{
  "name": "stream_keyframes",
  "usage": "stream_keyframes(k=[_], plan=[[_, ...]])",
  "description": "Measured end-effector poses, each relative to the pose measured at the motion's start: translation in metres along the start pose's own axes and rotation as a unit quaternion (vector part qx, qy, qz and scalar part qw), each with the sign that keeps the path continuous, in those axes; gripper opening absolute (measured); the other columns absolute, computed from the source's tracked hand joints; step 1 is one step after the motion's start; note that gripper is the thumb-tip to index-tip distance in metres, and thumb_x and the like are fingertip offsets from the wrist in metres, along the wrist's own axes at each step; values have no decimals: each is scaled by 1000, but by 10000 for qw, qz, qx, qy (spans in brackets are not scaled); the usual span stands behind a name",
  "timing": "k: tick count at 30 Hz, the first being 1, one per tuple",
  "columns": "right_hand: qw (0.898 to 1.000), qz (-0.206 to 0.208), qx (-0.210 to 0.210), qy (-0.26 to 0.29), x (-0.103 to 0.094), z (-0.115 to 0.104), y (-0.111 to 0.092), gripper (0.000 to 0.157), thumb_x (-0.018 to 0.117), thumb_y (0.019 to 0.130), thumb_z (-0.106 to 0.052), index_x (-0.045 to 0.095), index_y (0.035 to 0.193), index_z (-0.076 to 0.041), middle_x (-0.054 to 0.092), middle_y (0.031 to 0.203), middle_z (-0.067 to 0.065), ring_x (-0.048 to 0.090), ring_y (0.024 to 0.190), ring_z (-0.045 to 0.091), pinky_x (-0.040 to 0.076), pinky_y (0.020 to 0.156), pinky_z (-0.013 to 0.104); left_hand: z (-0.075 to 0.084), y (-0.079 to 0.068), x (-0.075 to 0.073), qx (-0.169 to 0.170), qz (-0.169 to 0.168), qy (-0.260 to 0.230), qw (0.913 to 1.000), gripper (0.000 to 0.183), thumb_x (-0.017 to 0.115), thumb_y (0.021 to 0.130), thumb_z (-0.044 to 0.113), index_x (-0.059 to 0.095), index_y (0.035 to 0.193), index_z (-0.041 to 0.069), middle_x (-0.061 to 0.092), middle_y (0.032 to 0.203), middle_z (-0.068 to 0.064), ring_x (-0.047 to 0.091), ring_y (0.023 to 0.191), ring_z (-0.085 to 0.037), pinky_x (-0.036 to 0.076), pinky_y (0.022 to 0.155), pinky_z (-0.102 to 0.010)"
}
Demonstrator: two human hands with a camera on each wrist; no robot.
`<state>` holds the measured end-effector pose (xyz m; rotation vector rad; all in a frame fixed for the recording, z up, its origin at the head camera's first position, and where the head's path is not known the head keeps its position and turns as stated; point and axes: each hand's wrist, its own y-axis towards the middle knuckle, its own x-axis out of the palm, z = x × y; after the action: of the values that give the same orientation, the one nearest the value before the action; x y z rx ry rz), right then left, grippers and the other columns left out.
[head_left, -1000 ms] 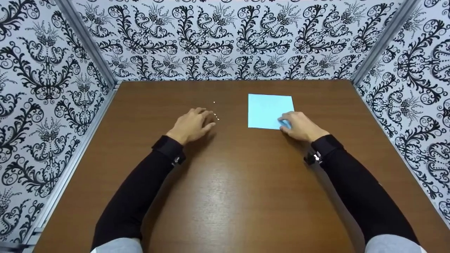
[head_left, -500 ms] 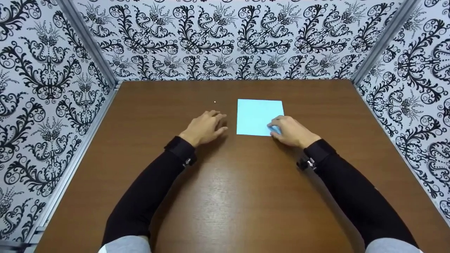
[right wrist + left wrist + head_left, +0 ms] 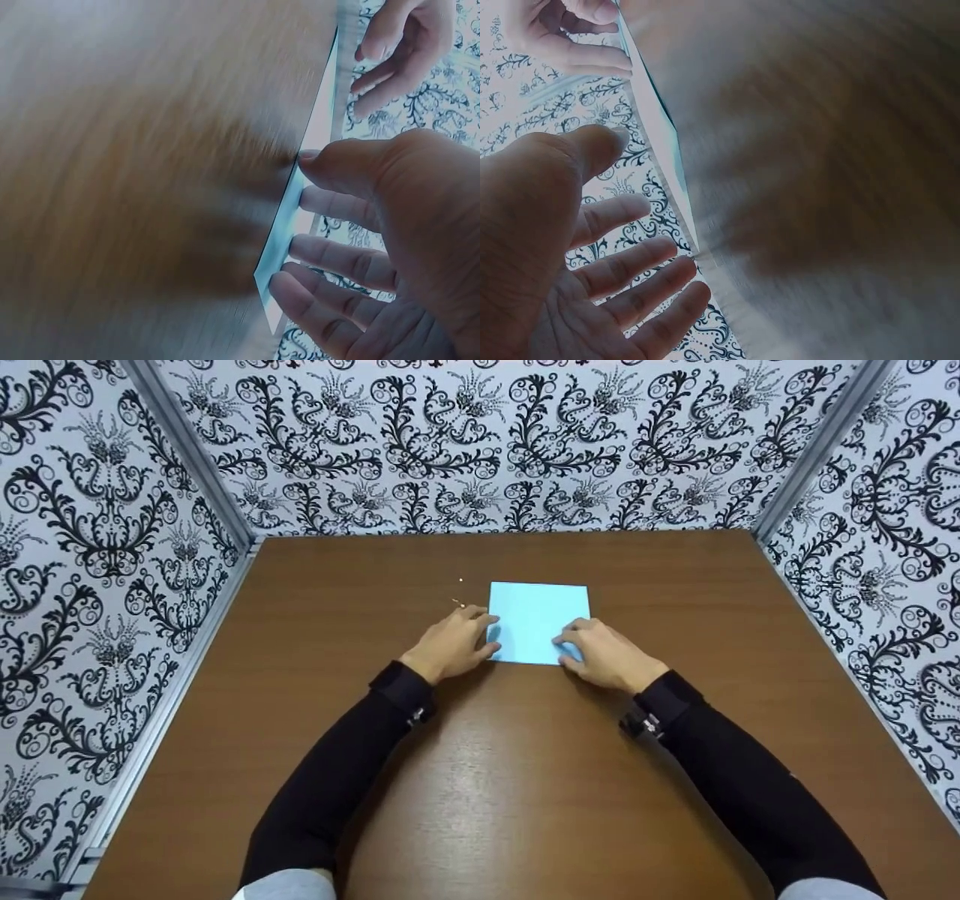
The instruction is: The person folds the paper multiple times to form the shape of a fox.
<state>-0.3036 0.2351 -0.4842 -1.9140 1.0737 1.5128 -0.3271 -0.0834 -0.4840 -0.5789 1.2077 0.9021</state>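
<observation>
A square light-blue sheet of paper [image 3: 531, 611] lies flat on the brown table. My right hand [image 3: 611, 655] rests on its near right corner; in the right wrist view the fingertips [image 3: 281, 283] touch the sheet, with the thumb at the near edge. At the opposite side is my left hand [image 3: 452, 645], palm down, its thumb and index tip overlapping the left edge in the head view. The left wrist view shows those fingers [image 3: 649, 262] spread and gently bent, with nothing held between them.
Several tiny white specks [image 3: 460, 580] lie on the wooden table [image 3: 480, 780] just beyond the left hand. Patterned black-and-white walls [image 3: 450, 442] with grey metal posts [image 3: 191, 457] enclose the table's back and sides.
The right hand has slid the blue sheet leftward and a little toward me. My left hand has moved right and nearer, from beside the specks to the sheet's left edge.
</observation>
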Motion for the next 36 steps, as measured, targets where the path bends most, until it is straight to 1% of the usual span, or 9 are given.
stream_keyframes(k=[6,12,18,21,24,28,33,36], plan=[[9997,99,-147,-150,5,-12,0,37,78,115,-18,80,146,2,77,146,30,75,137,48,64,119,63,5,1,4,53,11,-7,10000,60,71,120,40,63,170,7,60,175,-26,60,164,-44,52,138,-55],[9993,154,-273,-199,9,-26,-1,35,80,113,-18,82,142,2,78,139,27,77,127,44,68,110,59,8,-1,8,-9,-11,-10,10000,61,72,119,40,63,170,8,61,175,-25,60,164,-43,53,136,-54],[9988,203,-356,-280,14,-39,-2,34,81,114,-20,83,140,1,78,136,25,77,122,42,68,105,56,12,-6,9,38,105,38,9999,59,74,119,37,64,169,7,64,171,-27,63,161,-45,57,131,-57],[9983,250,-365,-374,16,-45,-3,34,82,113,-21,84,139,0,79,134,24,78,120,41,69,103,54,13,-7,11,1,120,69,9999,59,73,119,39,64,168,8,64,171,-27,62,161,-46,59,129,-59],[9978,271,-421,-433,17,-51,-4,33,83,112,-22,85,138,-1,79,130,23,77,116,41,70,99,53,15,-7,11,-158,-1,138,9998,60,72,119,42,64,170,10,63,174,-24,60,163,-45,60,129,-60],[9970,271,-472,-550,19,-59,-4,32,84,111,-24,86,135,-3,78,122,20,73,106,37,68,90,51,16,-8,11,-368,-216,149,9990,60,72,119,43,63,171,13,58,179,-21,56,168,-45,58,130,-62],[9969,216,-395,-651,20,-65,-4,33,84,112,-29,86,136,-7,76,118,18,68,99,32,65,83,47,18,-7,11,-462,-363,104,9982,61,71,119,44,63,171,13,52,184,-20,51,171,-49,57,131,-65],[9967,200,-382,-683,20,-69,-3,33,84,112,-30,87,137,-8,76,117,17,67,97,31,64,80,45,18,-6,10,-528,-421,129,9976,63,71,119,46,61,173,14,50,186,-19,50,172,-47,57,131,-65]])
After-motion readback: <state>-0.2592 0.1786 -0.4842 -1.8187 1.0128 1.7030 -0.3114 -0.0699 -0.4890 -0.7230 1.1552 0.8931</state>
